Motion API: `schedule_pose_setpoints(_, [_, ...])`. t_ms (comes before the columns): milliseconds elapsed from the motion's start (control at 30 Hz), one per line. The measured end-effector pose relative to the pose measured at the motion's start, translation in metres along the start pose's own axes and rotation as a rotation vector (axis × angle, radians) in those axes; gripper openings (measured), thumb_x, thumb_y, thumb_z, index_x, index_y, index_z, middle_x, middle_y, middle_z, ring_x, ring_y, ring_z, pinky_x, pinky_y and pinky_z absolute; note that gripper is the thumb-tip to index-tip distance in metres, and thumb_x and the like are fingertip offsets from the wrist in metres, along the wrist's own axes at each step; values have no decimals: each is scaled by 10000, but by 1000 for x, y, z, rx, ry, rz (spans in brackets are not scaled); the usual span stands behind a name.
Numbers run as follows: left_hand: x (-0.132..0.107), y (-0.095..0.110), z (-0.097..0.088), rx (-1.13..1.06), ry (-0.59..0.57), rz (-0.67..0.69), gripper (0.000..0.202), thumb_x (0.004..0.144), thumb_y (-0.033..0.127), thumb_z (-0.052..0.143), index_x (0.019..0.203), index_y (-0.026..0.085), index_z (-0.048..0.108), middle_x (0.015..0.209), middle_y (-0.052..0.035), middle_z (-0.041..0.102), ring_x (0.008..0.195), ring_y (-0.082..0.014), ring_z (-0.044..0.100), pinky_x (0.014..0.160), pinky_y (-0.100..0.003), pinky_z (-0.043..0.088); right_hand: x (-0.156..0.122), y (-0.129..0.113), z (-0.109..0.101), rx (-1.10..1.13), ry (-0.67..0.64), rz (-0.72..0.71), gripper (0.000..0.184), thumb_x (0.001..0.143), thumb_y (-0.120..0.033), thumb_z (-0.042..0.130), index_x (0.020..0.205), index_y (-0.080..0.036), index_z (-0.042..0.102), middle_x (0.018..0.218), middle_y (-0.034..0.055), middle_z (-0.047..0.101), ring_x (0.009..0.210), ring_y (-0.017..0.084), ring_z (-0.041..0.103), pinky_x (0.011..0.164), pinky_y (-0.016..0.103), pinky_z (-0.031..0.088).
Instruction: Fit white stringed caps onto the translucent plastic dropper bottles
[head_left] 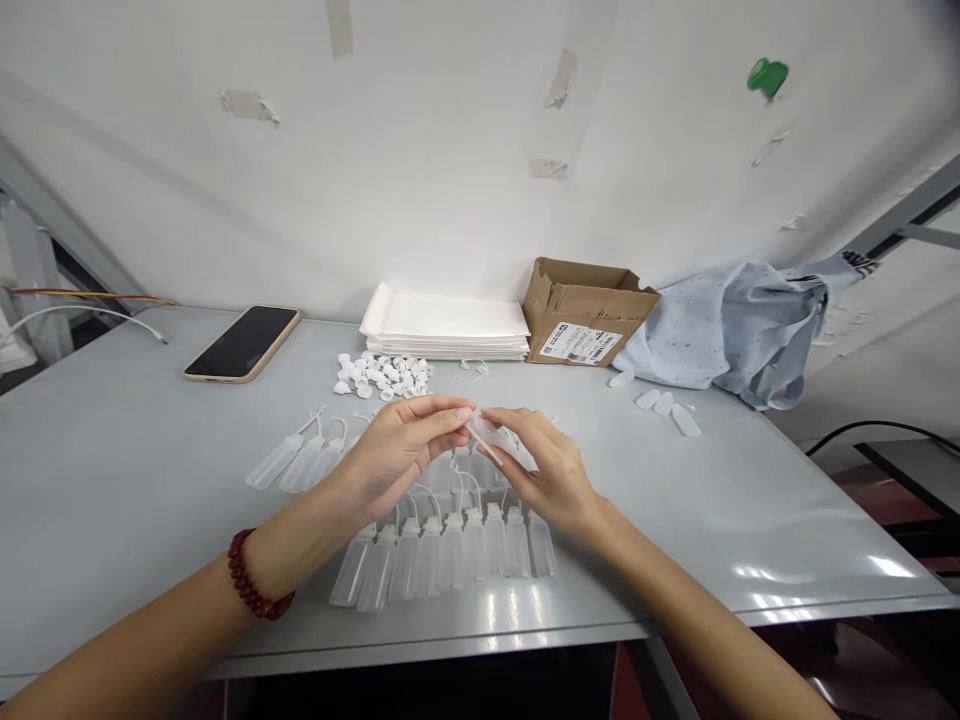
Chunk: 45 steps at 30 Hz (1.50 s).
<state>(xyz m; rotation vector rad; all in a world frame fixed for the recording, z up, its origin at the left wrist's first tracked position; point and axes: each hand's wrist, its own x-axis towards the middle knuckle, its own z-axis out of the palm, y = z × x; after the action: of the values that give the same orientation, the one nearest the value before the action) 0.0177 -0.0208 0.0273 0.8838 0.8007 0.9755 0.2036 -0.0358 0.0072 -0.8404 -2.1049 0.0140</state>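
Note:
Both hands meet above the middle of the table. My right hand (551, 465) is closed around a small translucent plastic bottle (486, 432), partly hidden by the fingers. My left hand (409, 440) is closed in a pinch at the bottle's left end, where a thin white strip or tube slants down; what exactly its fingertips grip is hidden. Below the hands lies a row of similar translucent bottles (429, 560), most with thin white tubes at their necks. More such bottles (277, 460) lie left of my left hand, and others are partly covered by the hands.
Small white caps (382, 375) are heaped behind my left hand. Farther back are stacked white padded envelopes (450, 325), an open cardboard box (585, 315) and a light blue cloth (697, 320). A phone (244, 343) lies at the left; flat translucent pieces (684, 420) lie at the right.

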Motion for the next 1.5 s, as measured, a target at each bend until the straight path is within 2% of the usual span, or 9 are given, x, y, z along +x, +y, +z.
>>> schedule_pose_setpoints(267, [-1, -4, 0, 41, -38, -35, 104, 786, 244, 697, 838, 159, 726, 753, -7, 611, 690, -90, 547, 669, -232, 466, 0, -3, 0, 21, -34, -20, 330, 892, -146, 538, 1217, -202, 531, 938, 74, 692, 797, 185, 637, 670, 317, 501])
schedule_pose_setpoints(400, [-2, -4, 1, 55, -50, -30, 140, 815, 274, 669, 832, 143, 717, 727, -8, 571, 670, -87, 511, 599, -213, 421, 1, -7, -1, 144, -14, 46, 367, 885, -155, 556, 1246, -226, 549, 992, 76, 698, 861, 186, 646, 714, 322, 524])
schedule_pose_setpoints(567, [-6, 0, 5, 98, -82, 38, 226, 858, 336, 608, 784, 149, 711, 769, -24, 588, 705, -111, 527, 619, -240, 423, 3, -10, -6, 319, 3, 244, 303, 849, -175, 618, 1142, -245, 636, 1023, 44, 714, 847, 167, 647, 706, 303, 514])
schedule_pose_setpoints(700, [-10, 1, 6, 297, -35, 107, 208, 846, 353, 613, 877, 179, 721, 738, -13, 602, 707, -124, 532, 665, -272, 436, 3, -9, -7, 410, 37, 407, 322, 820, -191, 656, 1137, -245, 643, 1003, 30, 720, 822, 157, 642, 681, 290, 495])
schedule_pose_setpoints(867, [-13, 1, 8, 545, 37, 211, 269, 811, 378, 652, 1016, 210, 697, 826, 2, 626, 685, -108, 537, 706, -275, 455, 3, -9, -7, 508, 48, 458, 254, 811, -198, 666, 1062, -238, 669, 990, 22, 717, 785, 140, 621, 685, 285, 484])
schedule_pose_setpoints(933, [-13, 1, 10, 572, 53, 243, 248, 807, 375, 655, 978, 202, 703, 877, -5, 631, 696, -106, 543, 696, -262, 463, 3, -9, -7, 522, 52, 470, 224, 803, -203, 676, 1024, -234, 677, 962, 20, 718, 753, 133, 604, 681, 286, 483])
schedule_pose_setpoints(1200, [-14, -2, 12, 651, 40, 334, 161, 828, 360, 634, 831, 218, 711, 779, 9, 610, 711, -114, 560, 663, -237, 465, -1, -10, -6, 571, 55, 576, 175, 773, -245, 708, 946, -222, 701, 893, 23, 712, 720, 132, 583, 713, 305, 480])
schedule_pose_setpoints(1367, [-13, -5, 12, 674, 54, 358, 213, 822, 357, 638, 949, 189, 670, 834, -18, 623, 762, -149, 593, 690, -280, 498, 3, -8, -11, 853, -19, 743, 181, 805, -284, 672, 975, -224, 693, 913, 38, 719, 811, 159, 644, 703, 290, 482])
schedule_pose_setpoints(1500, [-13, -12, 12, 918, 62, 554, 381, 806, 309, 657, 1159, 203, 561, 969, -40, 582, 826, -170, 555, 738, -334, 495, 8, -1, -16, 1161, -120, 831, 207, 810, -307, 668, 990, -209, 691, 882, 43, 719, 754, 141, 645, 681, 265, 474])
